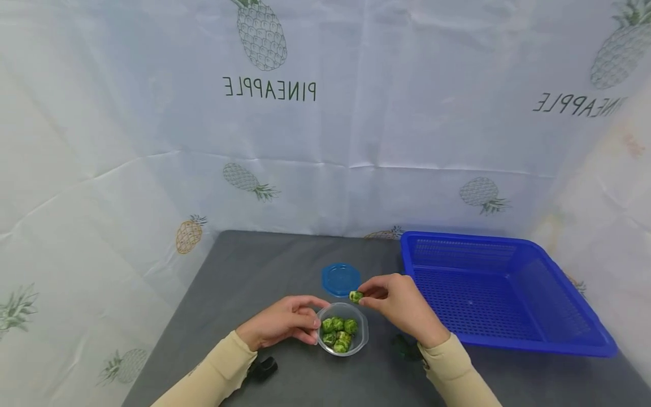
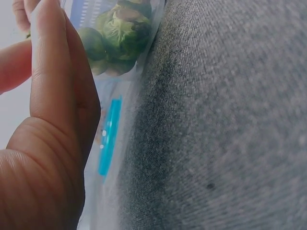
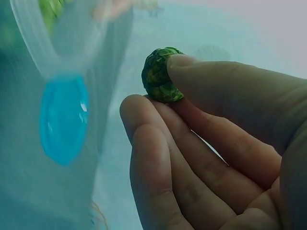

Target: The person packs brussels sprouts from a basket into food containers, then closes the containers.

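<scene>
A small clear plastic container stands on the grey table, with several Brussels sprouts in its bottom. My left hand holds the container at its left side, fingers and thumb at the rim. Above the container's far right edge, my right hand pinches one Brussels sprout between thumb and fingertips. In the left wrist view, sprouts show through the container's wall beside my fingers. Behind the container lies a round blue lid, flat on the table.
A large blue plastic basket stands at the right of the table. A black object lies by my left wrist, and a dark green thing is partly hidden by my right wrist. White pineapple-print sheeting surrounds the table.
</scene>
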Demonstrator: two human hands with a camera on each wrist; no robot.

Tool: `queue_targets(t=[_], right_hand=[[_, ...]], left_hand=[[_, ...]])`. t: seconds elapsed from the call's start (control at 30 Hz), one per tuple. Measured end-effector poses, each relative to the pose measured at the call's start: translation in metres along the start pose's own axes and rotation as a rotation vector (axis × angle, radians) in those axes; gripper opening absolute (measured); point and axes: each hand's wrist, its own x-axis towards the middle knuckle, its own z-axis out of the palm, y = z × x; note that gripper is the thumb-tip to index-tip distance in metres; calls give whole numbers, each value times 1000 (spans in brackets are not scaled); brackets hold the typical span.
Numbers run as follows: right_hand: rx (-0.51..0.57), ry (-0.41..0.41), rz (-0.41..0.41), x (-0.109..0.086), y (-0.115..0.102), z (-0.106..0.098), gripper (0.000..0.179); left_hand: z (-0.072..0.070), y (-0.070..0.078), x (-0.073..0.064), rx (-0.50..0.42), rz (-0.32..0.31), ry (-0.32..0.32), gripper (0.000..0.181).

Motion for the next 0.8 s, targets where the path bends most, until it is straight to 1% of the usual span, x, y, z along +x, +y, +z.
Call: queue_targets(t=[0.13,0.3,0.53,0.8], right_hand=[[5,-44,-54,-2,0,22,16],[1,-83,-94,-3,-3,37,13],[-22,-101,-111,-6,-7,43,13],[-58,-108,-137,-7,-9,48,13]], left_hand=[[0,1,0,-12,3,-6,60],[0,3,-1,-19,8,-3,61],[0,4,-1,-13,2,-2,61],[-1,2,0,-15,10,6,60]])
